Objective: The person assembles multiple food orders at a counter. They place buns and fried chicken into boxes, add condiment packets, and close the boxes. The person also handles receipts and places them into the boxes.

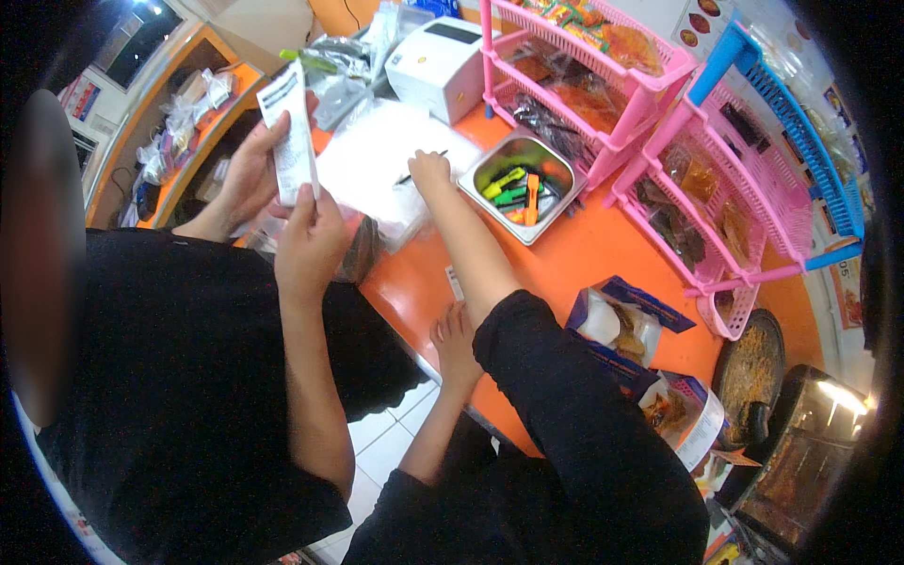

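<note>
Co-wkr's hands hold slip; white sheets mid-counter; dark pen over them, clamped in R hand; L hand empty, fingers apart on counter edge; marker tray just R, pink racks behind; food boxes nearer.

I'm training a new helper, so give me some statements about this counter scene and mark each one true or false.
1. The right hand holds a pen. True.
2. The left hand grips the white slip. False: it lies at the edge of the orange counter; a co-worker holds the slip.
3. The metal container has bright markers in it. True.
4. The white machine stands right of the metal container. False: it stands to its left, farther back.
</note>
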Demonstrator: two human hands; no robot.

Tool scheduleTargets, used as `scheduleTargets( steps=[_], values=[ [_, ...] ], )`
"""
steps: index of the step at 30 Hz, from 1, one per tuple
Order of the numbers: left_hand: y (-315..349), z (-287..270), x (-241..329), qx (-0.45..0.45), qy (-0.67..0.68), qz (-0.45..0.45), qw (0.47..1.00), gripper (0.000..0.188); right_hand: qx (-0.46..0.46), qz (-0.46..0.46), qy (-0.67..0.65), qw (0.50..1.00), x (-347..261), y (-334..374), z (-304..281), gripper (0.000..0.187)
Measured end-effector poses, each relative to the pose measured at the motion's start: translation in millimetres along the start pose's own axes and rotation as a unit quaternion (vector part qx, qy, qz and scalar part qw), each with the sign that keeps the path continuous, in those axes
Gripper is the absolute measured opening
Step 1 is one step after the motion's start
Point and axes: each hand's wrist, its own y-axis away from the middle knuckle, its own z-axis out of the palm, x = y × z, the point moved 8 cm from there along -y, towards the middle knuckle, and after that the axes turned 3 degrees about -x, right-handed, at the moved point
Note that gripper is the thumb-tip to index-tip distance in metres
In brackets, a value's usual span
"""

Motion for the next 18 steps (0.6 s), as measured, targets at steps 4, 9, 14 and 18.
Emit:
scheduleTargets(
  steps=[4,9,14,18],
  values=[
    [1,9,1,0.005,-0.101,0.013,0.995,0.074,-0.005,0.004,0.037,0.999,5,27,-8,0.015],
    [4,-7,5,0.054,0.067,-0.006,0.996,0.095,0.227,0.014,-0.048,0.973,4,105,-113,0.009],
    [5,-19,8,0.024,0.093,-0.006,0.995,0.101,0.215,0.03,-0.363,0.906,7,208,-156,0.027],
    [19,-20,-2,-0.035,0.154,0.006,0.987,0.108,0.084,0.125,-0.479,0.865,17,291,-116,0.032]
  ],
)
